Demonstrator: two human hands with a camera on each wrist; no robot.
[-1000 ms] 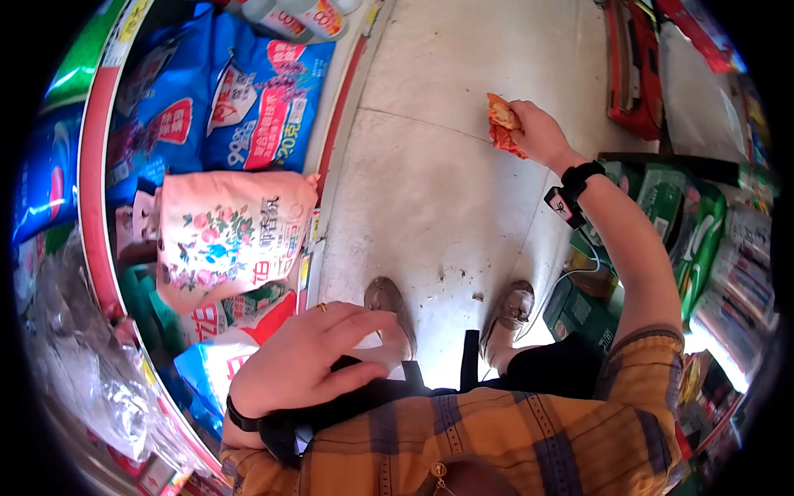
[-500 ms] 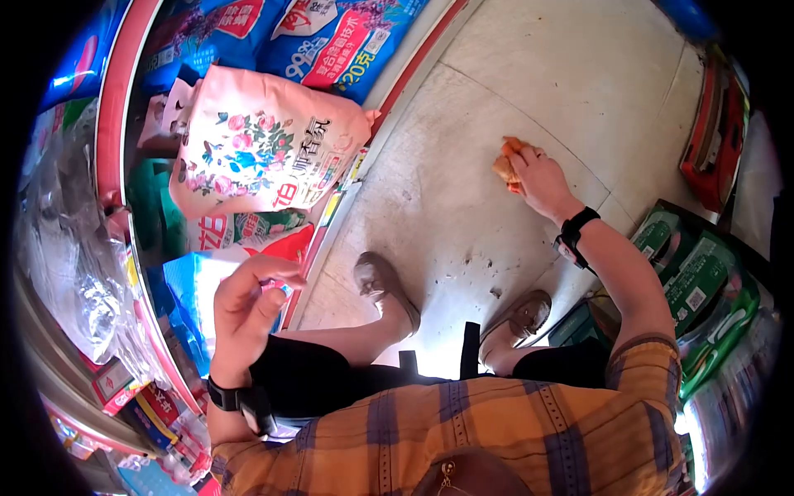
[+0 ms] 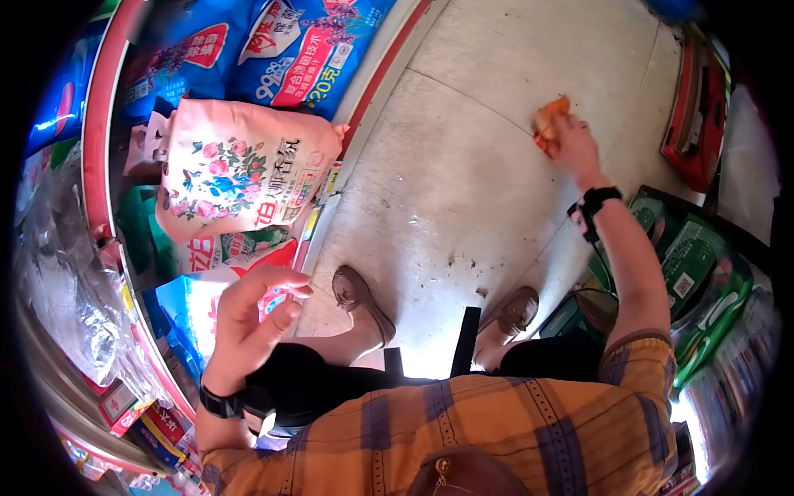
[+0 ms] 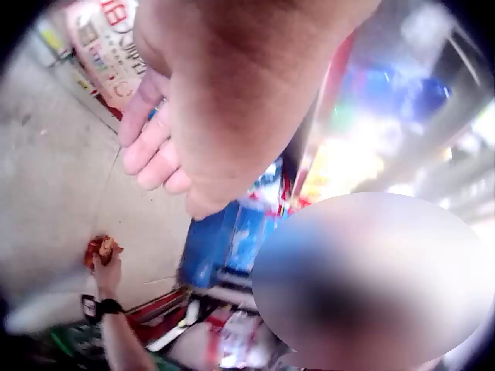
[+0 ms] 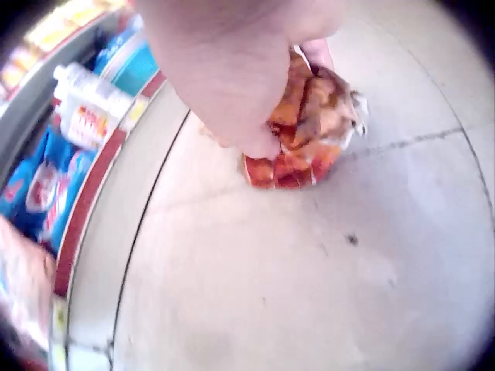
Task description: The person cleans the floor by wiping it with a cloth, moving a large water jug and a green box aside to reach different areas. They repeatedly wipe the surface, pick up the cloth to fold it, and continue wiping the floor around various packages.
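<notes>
My right hand (image 3: 575, 150) grips a crumpled orange-and-red wrapper (image 3: 549, 124) out over the tiled floor, arm stretched forward. In the right wrist view the thumb presses into the creased wrapper (image 5: 302, 127), and part of it hides behind the hand. My left hand (image 3: 252, 318) holds nothing; its fingers hang loosely bent beside the lower shelf. Nearest to it are a blue-and-white bag (image 3: 192, 307) and, farther up, a pink floral bag (image 3: 248, 169). The left wrist view shows the same hand (image 4: 158, 147) with its fingers hanging loose.
A shelf with a red edge (image 3: 98, 157) runs along the left, holding blue detergent bags (image 3: 318, 62) and clear plastic (image 3: 78, 281). Green packs (image 3: 691, 256) and a red box (image 3: 696, 124) line the right side. Two shoes (image 3: 356, 293) stand on the floor.
Between the first two frames the left hand drew back toward the body and turned. The right hand, still holding the wrapper, has since moved up and to the right. The head view has shifted.
</notes>
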